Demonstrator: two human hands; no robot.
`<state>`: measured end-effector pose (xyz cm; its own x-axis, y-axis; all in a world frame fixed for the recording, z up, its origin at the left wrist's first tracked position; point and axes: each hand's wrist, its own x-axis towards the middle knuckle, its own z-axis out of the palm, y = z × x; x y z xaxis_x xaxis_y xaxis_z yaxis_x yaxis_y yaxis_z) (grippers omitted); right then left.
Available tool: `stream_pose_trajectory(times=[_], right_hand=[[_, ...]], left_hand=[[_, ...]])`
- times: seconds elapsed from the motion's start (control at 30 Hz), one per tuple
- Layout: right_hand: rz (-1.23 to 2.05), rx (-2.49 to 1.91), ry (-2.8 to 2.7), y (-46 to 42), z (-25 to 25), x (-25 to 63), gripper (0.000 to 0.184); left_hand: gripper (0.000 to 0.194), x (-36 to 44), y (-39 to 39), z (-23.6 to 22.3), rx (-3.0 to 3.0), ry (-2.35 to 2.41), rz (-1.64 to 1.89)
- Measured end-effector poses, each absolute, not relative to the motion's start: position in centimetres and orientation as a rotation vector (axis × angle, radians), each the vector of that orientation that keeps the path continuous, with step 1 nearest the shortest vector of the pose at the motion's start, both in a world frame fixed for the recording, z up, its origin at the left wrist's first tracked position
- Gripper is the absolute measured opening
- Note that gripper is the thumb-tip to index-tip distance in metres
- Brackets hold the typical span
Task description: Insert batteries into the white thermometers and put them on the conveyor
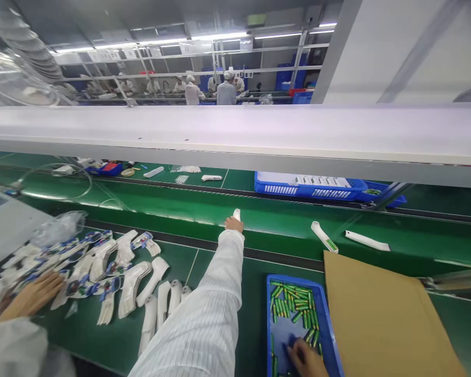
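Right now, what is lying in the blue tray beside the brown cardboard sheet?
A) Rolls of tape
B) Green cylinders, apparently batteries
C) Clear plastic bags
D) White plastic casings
B. The blue tray holds a loose heap of green cylinders, apparently batteries, and a hand reaches in among them.

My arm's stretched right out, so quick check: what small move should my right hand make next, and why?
Probably draw the white plastic device back toward you with your right hand. It appears held at its base, upright on the green conveyor belt, with your arm stretched fully out, while the white plastic housings near your left hand lie closer to you.
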<state>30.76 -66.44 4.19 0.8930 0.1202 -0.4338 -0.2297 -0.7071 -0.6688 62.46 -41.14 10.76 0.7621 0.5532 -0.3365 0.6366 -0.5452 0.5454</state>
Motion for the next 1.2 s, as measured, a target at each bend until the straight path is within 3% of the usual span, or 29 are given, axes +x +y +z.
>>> stream_pose_trajectory(times=[0.07, 0.13, 0.2, 0.5, 0.6, 0.7, 0.77, 0.93, 1.2], right_hand=[[0.735, -2.428, -0.074, -66.0, 4.3, 30.5, 0.018], [0.900, -2.526, -0.183, -65.3, 5.1, 30.5, 0.044], [1.028, -2.576, -0.285, -64.5, 6.3, 30.6, 0.050], [1.080, -2.521, -0.472, -64.3, 9.3, 31.9, 0.020], [0.971, -2.395, -0.423, -64.9, 9.6, 32.4, 0.023], [0.865, -2.157, -0.231, -65.1, 9.9, 32.8, 0.022], [0.758, -2.008, -0.138, -65.2, 10.4, 33.0, 0.023], [0.566, -1.607, 0.023, -66.0, 13.4, 33.2, 0.048], [0.381, -1.323, 0.080, -66.1, 19.7, 33.0, 0.052]], left_hand=[[0.055, 62.8, -41.6, 10.2, 2.412, 0.846, -0.167], [0.065, 62.3, -41.7, 10.3, 2.507, 0.775, -0.181], [0.070, 60.5, -41.0, 10.8, 2.580, 0.674, -0.194], [0.053, 37.1, -33.2, 11.6, 2.787, 0.596, -0.182], [0.054, 33.0, -34.4, 10.4, 2.833, 0.582, -0.197], [0.060, 32.8, -36.5, 9.7, 2.817, 0.593, -0.115], [0.053, 33.6, -37.5, 9.8, 2.635, 0.607, -0.041], [0.032, 34.7, -38.9, 11.6, 2.261, 0.534, 0.040], [0.056, 34.0, -44.1, 18.3, 1.489, 0.418, -0.235]])
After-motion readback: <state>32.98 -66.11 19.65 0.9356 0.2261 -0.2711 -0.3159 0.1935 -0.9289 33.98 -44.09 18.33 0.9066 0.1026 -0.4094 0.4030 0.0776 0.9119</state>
